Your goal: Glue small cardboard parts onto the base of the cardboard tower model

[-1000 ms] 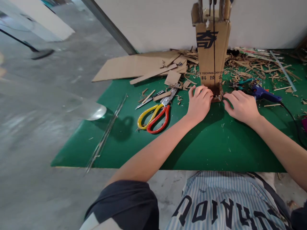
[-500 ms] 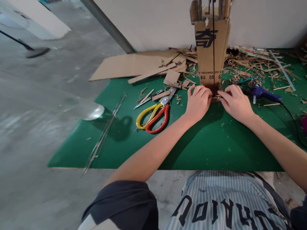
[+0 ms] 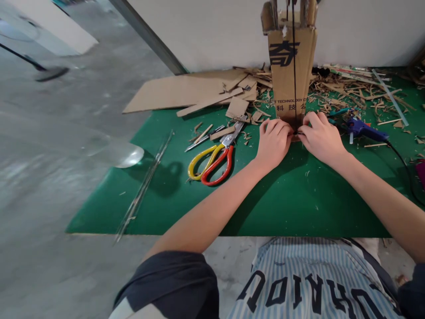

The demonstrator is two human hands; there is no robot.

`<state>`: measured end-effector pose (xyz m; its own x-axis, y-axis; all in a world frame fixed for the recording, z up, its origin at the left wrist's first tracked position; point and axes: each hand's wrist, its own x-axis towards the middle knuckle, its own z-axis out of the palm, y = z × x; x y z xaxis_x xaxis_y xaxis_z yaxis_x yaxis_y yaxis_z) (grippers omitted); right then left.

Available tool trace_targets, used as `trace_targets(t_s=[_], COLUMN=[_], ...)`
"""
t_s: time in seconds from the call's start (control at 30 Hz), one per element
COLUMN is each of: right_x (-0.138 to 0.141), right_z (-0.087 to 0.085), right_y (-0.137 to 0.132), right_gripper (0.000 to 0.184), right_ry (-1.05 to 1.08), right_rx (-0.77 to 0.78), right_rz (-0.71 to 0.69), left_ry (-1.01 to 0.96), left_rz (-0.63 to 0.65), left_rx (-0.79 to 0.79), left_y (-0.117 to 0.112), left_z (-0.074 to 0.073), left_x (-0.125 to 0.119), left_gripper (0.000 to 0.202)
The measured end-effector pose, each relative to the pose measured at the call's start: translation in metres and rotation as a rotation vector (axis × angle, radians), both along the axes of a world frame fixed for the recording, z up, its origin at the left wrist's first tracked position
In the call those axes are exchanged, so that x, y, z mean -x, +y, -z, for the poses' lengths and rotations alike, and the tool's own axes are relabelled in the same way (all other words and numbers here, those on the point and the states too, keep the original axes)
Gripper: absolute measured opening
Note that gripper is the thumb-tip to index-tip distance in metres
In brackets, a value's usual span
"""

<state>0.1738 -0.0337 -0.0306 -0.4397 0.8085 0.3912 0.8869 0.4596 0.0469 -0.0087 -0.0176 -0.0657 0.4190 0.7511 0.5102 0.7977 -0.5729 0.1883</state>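
Observation:
A tall cardboard tower (image 3: pixel 288 71) with black printed characters stands upright on the green mat (image 3: pixel 186 195). A thin black string (image 3: pixel 294 66) runs down its front face. My left hand (image 3: pixel 274 141) is curled against the tower's lower left corner. My right hand (image 3: pixel 320 137) presses in from the right, its fingertips pinched at the tower's base where the string ends. The two hands almost touch. What the fingertips grip is hidden.
Yellow-and-red scissors (image 3: pixel 212 161) lie left of my left hand, beside a small blade (image 3: pixel 204 138). A blue glue gun (image 3: pixel 365 129) lies to the right with its cord. Cardboard sheets (image 3: pixel 179 91) and scraps (image 3: pixel 352 91) cover the mat's far side. A thin rod (image 3: pixel 146 184) lies at the mat's left edge.
My right hand has slid left from beside the tower to its base, meeting the left hand. My left hand has stayed at the tower's corner.

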Motion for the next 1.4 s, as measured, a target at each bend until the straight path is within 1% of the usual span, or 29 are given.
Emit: trace_targets(t_s=[0.13,0.3,0.47,0.63,0.77,0.87,1.03,1.13,1.23,1.3,1.4], right_x=[0.001,0.003,0.005,0.009,0.014,0.017,0.017,0.014,0.01,0.007,0.005], right_z=[-0.001,0.002,0.002,-0.004,-0.012,-0.018,-0.023,-0.021,-0.018,-0.017,-0.016], right_y=[-0.001,0.0,0.001,0.005,0.008,0.012,0.022,0.024,0.019,0.012,-0.001], right_gripper=[0.034,0.031,0.031,0.03,0.035,0.036,0.029,0.022,0.02,0.019,0.02], right_ry=[-0.007,0.007,-0.044,-0.053,-0.111,-0.132,-0.124,-0.126,-0.124,-0.118,-0.119], right_rx=[-0.007,-0.037,-0.035,-0.004,0.026,0.048,0.059,0.064,0.046,0.027,0.023], right_rz=[0.027,0.014,0.035,0.036,0.071,0.06,0.026,0.056,0.054,0.035,0.047], left_ry=[0.006,0.006,0.009,0.01,0.012,0.015,0.005,0.003,0.009,0.012,0.007], left_rz=[0.002,0.002,0.004,-0.004,0.002,-0.003,-0.016,-0.021,-0.021,-0.017,-0.017], left_rx=[-0.007,-0.007,-0.022,-0.02,-0.009,-0.003,-0.005,-0.021,-0.035,-0.033,-0.023], left_y=[0.0,0.001,0.001,0.001,0.001,0.001,0.002,0.002,0.002,0.002,0.001], left_z=[0.0,0.0,0.001,0.002,0.001,0.001,0.004,0.005,0.005,0.005,0.004], left_x=[0.0,0.0,0.0,-0.002,-0.002,-0.002,-0.003,-0.003,-0.003,-0.003,-0.003], left_gripper=[0.018,0.018,0.021,0.021,0.02,0.018,0.017,0.017,0.02,0.022,0.023])
